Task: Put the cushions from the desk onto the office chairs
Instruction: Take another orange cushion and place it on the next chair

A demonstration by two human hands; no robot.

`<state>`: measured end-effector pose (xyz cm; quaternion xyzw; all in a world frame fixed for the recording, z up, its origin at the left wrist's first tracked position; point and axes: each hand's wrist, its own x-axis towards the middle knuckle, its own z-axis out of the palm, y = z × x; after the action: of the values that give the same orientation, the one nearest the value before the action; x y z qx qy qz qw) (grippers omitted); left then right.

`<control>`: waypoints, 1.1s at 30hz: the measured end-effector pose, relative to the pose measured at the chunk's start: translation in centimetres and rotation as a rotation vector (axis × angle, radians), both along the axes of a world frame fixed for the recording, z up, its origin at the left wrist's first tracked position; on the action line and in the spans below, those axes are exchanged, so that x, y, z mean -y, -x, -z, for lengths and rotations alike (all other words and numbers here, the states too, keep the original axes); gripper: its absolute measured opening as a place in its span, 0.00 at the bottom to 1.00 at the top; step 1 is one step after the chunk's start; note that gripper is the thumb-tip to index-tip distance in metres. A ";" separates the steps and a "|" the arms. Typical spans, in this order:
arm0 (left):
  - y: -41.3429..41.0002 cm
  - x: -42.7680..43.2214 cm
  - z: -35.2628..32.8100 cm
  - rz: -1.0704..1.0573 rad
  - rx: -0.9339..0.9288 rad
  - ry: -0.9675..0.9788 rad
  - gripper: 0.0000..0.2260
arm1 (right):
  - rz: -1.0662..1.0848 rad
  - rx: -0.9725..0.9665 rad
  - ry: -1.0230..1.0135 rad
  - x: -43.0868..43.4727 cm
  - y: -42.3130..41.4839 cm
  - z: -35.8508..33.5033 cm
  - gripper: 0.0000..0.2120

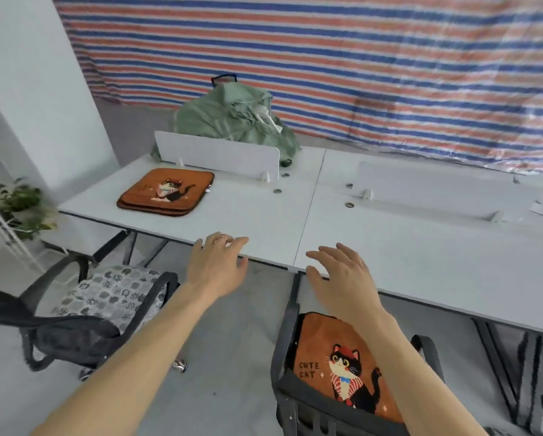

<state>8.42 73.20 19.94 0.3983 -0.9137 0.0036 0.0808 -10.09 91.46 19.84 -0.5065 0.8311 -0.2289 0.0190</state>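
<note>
I see the white desk (pixel 390 247) running across the view, with two office chairs at its near edge. The right chair (pixel 282 357) already carries an orange cat cushion (pixel 336 366) on its seat, so I judge that part done. The left chair (pixel 75 335) shows only a grey patterned pad (pixel 112 294). What looks like a stack of two orange cushions (pixel 166 191) lies at the desk's far left end, just in front of a white divider panel (pixel 216 152), so I reckon the job is partway through. My left hand (pixel 215 265) and right hand (pixel 342 278) are at the near desk edge, fingers spread and holding nothing, well apart from the stack; I cannot tell whether they touch the desk. Behind hang a striped tarp (pixel 327 58), with a green bag (pixel 232 127) beyond the divider and a potted plant (pixel 18 202) at left; nothing lies on the desk between my hands and the stack
</note>
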 end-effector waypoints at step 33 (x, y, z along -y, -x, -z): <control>-4.9 46.1 7.0 -0.217 0.122 -0.135 0.23 | -0.057 0.051 -0.168 47.8 2.5 6.8 0.21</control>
<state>13.35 27.07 12.92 0.4982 -0.8667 -0.0250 -0.0028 -12.55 43.64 13.00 -0.5205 0.8319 -0.1706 0.0890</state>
